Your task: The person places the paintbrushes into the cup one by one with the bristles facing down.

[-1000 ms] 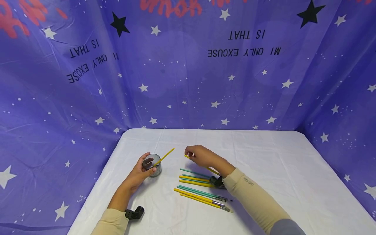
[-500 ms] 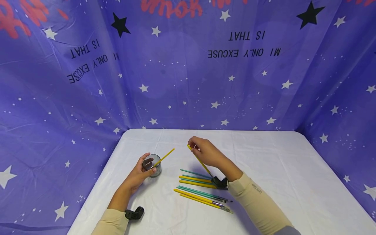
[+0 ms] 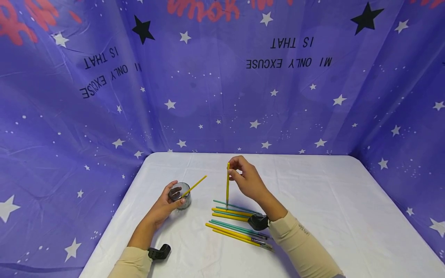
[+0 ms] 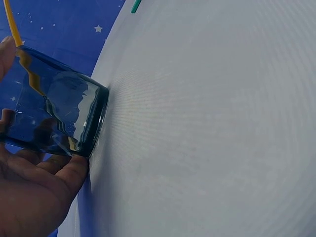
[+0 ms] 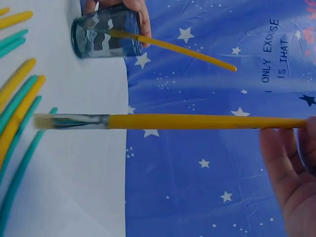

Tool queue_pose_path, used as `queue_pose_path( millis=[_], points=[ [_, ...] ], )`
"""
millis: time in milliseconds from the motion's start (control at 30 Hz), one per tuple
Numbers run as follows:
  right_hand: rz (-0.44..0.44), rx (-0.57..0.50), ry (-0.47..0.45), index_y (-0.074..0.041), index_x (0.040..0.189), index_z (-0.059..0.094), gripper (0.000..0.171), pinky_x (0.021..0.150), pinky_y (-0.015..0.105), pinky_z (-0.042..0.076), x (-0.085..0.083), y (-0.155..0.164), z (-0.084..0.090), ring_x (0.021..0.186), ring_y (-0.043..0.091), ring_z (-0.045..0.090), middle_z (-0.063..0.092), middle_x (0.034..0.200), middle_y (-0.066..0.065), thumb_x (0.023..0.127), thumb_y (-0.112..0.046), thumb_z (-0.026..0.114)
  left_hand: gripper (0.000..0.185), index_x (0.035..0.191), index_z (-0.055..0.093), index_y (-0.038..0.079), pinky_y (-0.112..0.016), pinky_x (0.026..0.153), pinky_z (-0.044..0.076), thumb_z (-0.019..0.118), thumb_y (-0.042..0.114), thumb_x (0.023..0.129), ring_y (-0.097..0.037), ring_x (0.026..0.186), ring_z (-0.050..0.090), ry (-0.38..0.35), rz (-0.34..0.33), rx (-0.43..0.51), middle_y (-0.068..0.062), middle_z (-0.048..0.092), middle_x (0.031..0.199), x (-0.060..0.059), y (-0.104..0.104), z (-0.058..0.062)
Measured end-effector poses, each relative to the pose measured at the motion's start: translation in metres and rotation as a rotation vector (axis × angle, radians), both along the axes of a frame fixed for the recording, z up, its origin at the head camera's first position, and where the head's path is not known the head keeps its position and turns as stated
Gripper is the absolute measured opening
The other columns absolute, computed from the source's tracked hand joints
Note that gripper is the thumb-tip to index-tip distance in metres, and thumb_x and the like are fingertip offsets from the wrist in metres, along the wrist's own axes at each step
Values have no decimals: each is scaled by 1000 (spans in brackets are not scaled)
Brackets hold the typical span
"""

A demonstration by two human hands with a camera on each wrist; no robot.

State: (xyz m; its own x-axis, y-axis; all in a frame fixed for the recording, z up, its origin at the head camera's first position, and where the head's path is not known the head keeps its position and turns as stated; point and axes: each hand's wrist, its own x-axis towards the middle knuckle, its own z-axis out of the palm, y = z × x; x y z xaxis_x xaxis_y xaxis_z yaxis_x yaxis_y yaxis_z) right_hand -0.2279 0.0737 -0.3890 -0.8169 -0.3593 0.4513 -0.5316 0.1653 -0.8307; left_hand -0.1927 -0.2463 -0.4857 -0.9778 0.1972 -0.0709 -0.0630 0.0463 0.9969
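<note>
Purple star backdrop (image 3: 222, 100) carries black print, upside down and mirrored: "MY ONLY EXCUSE IS THAT", once far right of centre, once far left. Red lettering along top edge unreadable. Sleeve (image 3: 303, 231) logo too small.

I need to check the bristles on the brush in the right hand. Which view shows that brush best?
The right wrist view: the held brush crosses the frame, with bristles, ferrule and yellow handle sharp. The head view shows it small and upright, pinched near its top by the right hand, bristles too small to tell. The left wrist view does not show it.
</note>
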Motion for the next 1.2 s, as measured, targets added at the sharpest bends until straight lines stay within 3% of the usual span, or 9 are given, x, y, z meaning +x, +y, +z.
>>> queue_pose_path(
  millis=[167,300,433,600,967,1200],
  points=[
    [-6,-165,-32,6,114,49,16,79,39,57,3,-9,-5,95,35,63,57,104,22,99,6,54,85,157,10,11,-15,92,40,66,2,94,-37,143,27,-5,9,-1,-24,27,155,0,-1,-1],
    [-16,-305,-80,8,114,45,17,81,43,56,6,-18,-9,95,31,61,53,106,28,98,9,52,85,157,10,11,-15,92,40,66,1,94,-37,144,27,-7,13,0,-23,28,155,0,-1,-1],
    [-32,-420,-78,8,113,43,16,82,44,55,10,-27,-10,93,22,60,52,105,23,99,10,51,85,157,11,12,-15,93,40,66,3,94,-37,144,27,-9,13,-9,-23,28,155,0,-2,-1],
    [-39,-521,-19,8,114,42,17,82,39,56,15,-37,-9,94,23,61,52,105,15,100,5,52,85,157,10,13,-18,96,39,67,5,95,-37,145,24,-10,10,-18,-22,26,157,0,-2,-1],
    [-6,-576,70,8,116,40,20,84,37,55,22,-61,-13,96,29,60,46,107,36,102,1,52,85,157,10,12,-16,92,41,66,4,94,-38,143,26,-8,9,-7,-23,25,156,0,-2,-2],
    [-5,-552,23,8,115,40,19,87,43,54,24,-77,-25,100,39,57,48,108,32,103,-2,51,84,157,11,11,-16,92,41,66,2,94,-39,141,28,1,9,4,-24,27,155,-1,1,-2]
  ],
)
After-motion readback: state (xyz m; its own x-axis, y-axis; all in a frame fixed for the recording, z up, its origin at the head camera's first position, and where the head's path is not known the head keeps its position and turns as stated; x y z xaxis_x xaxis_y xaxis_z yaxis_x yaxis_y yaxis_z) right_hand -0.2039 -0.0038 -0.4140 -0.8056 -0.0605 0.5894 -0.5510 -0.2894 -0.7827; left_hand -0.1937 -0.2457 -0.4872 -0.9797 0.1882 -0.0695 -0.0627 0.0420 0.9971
